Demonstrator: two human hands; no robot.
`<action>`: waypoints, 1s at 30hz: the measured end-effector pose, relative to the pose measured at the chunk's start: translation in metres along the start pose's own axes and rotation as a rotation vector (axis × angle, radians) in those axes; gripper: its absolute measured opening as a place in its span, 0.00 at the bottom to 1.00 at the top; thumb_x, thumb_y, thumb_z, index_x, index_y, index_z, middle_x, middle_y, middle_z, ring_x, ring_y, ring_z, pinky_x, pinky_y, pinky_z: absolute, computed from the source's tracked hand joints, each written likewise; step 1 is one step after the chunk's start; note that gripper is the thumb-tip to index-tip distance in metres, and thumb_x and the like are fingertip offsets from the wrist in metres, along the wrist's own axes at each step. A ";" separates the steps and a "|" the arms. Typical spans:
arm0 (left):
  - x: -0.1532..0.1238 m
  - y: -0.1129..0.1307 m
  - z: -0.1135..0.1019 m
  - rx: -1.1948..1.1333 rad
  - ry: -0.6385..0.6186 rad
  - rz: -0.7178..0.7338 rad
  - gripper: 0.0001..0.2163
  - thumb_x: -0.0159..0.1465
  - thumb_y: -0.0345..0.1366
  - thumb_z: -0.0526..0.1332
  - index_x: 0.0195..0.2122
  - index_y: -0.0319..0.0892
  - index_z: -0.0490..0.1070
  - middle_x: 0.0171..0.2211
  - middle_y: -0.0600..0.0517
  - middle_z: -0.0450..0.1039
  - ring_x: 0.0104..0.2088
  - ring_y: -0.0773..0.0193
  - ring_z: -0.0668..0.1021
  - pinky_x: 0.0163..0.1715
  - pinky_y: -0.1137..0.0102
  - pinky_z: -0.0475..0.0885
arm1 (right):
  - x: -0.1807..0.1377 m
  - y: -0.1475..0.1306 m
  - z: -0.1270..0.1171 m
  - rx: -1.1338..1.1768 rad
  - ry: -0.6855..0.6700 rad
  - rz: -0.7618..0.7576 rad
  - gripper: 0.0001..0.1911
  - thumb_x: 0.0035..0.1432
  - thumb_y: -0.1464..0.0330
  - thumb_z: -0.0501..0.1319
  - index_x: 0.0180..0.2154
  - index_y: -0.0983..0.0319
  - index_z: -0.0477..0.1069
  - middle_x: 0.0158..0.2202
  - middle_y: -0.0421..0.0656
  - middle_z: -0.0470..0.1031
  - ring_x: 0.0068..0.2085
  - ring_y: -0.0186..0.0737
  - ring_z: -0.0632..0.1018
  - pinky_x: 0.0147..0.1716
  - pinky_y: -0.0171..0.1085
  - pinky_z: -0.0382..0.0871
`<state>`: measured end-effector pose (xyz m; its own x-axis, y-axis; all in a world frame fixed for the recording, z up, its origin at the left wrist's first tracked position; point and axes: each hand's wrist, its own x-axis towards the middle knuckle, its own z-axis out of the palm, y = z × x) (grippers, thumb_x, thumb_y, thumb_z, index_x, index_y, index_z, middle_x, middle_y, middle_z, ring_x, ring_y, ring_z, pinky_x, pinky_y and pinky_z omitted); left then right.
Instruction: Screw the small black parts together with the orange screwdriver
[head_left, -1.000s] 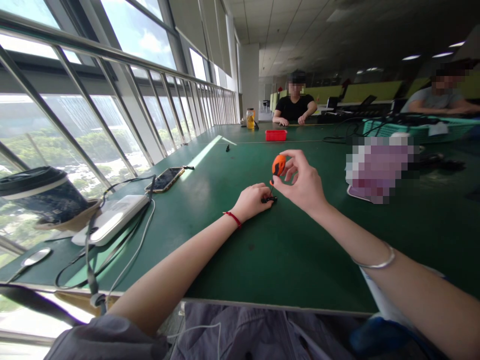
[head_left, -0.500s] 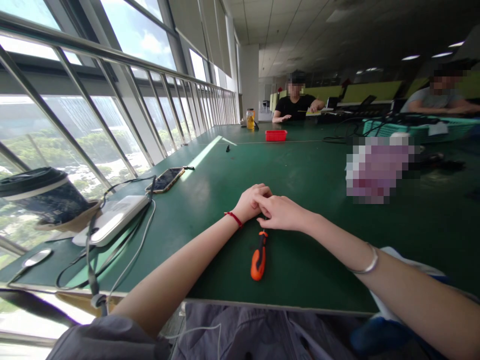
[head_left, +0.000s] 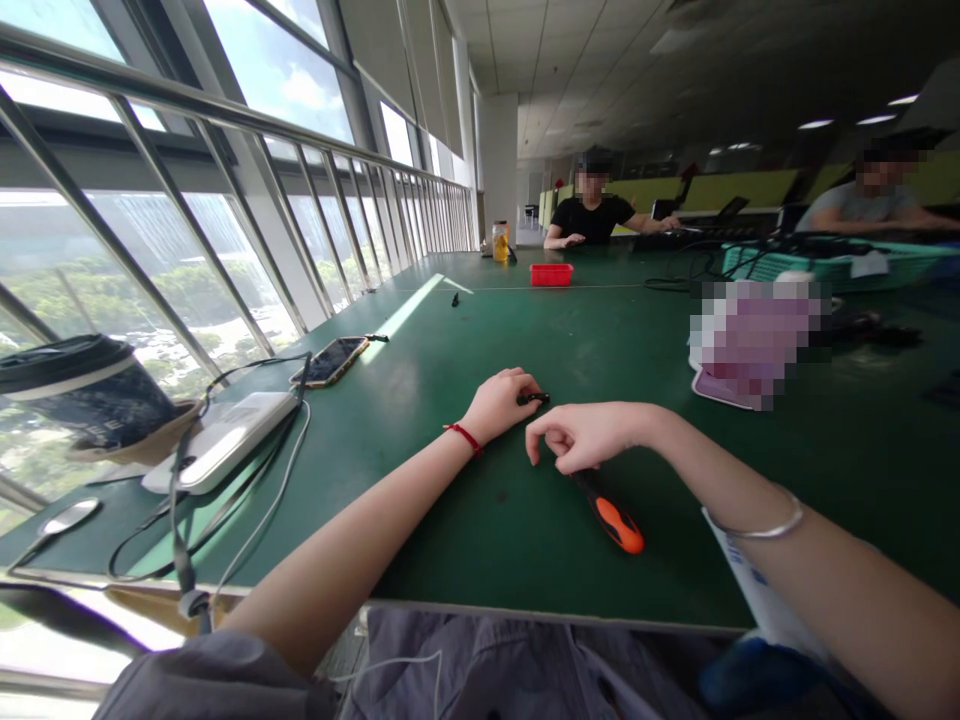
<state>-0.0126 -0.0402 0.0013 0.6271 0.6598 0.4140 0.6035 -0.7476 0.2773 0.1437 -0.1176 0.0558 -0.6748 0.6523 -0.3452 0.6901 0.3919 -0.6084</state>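
Note:
My left hand (head_left: pixel 501 408), with a red cord on its wrist, rests on the green table, its fingers pinching a small black part (head_left: pixel 532 398). The part's far end pokes out past the fingertips; the rest is covered. Just right of it, my right hand (head_left: pixel 589 435) is bent down at the wrist with curled fingers, closed at the shaft end of an orange and black screwdriver (head_left: pixel 616 522). The handle slants out below the hand toward the table's front edge. The shaft and tip are hidden under the hand.
A phone (head_left: pixel 330 361), a white power bank (head_left: pixel 244 440) with cables and a dark cup (head_left: pixel 82 395) are at left by the railing. Farther off are a red box (head_left: pixel 551 275), a jar (head_left: pixel 500 242), a teal basket (head_left: pixel 825 265) and two people. A blurred pink object (head_left: pixel 757 345) lies right.
My hands have come apart, uncovering the small black part in the left fingers. My right hand has shifted right and lower, and the screwdriver handle has swung to the right with it.

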 end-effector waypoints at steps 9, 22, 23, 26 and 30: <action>0.000 -0.004 0.000 0.065 0.028 -0.041 0.07 0.59 0.34 0.57 0.36 0.42 0.73 0.35 0.51 0.72 0.38 0.61 0.73 0.38 0.69 0.69 | -0.006 -0.003 -0.004 -0.048 0.087 0.049 0.11 0.45 0.70 0.60 0.35 0.60 0.69 0.22 0.35 0.67 0.23 0.31 0.70 0.21 0.30 0.61; 0.001 -0.008 0.000 0.143 0.060 -0.123 0.07 0.59 0.35 0.58 0.36 0.41 0.73 0.35 0.50 0.72 0.38 0.60 0.73 0.38 0.68 0.69 | -0.003 0.001 -0.004 0.041 -0.031 0.149 0.15 0.49 0.72 0.57 0.40 0.58 0.56 0.26 0.33 0.64 0.22 0.29 0.71 0.20 0.30 0.62; 0.001 -0.010 0.000 0.136 0.061 -0.130 0.07 0.59 0.34 0.58 0.36 0.41 0.73 0.35 0.50 0.72 0.38 0.60 0.73 0.38 0.68 0.69 | -0.004 0.004 -0.006 0.033 0.028 0.164 0.15 0.49 0.73 0.56 0.40 0.57 0.55 0.27 0.33 0.64 0.21 0.29 0.70 0.20 0.30 0.62; 0.001 -0.015 -0.003 0.105 0.069 -0.166 0.07 0.59 0.34 0.58 0.35 0.42 0.74 0.34 0.50 0.71 0.37 0.61 0.73 0.36 0.69 0.69 | -0.006 0.013 -0.011 0.149 0.183 0.200 0.11 0.53 0.72 0.52 0.37 0.57 0.50 0.29 0.34 0.64 0.23 0.30 0.72 0.23 0.32 0.65; 0.001 -0.021 -0.004 0.073 0.098 -0.219 0.06 0.58 0.34 0.59 0.33 0.42 0.74 0.33 0.51 0.71 0.35 0.62 0.73 0.34 0.70 0.68 | -0.004 0.023 -0.018 0.114 0.403 0.216 0.07 0.56 0.73 0.50 0.34 0.58 0.50 0.28 0.35 0.65 0.24 0.31 0.72 0.23 0.31 0.64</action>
<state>-0.0265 -0.0241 -0.0004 0.4291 0.7922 0.4339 0.7557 -0.5780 0.3080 0.1674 -0.0995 0.0560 -0.3482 0.9198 -0.1809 0.7550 0.1608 -0.6357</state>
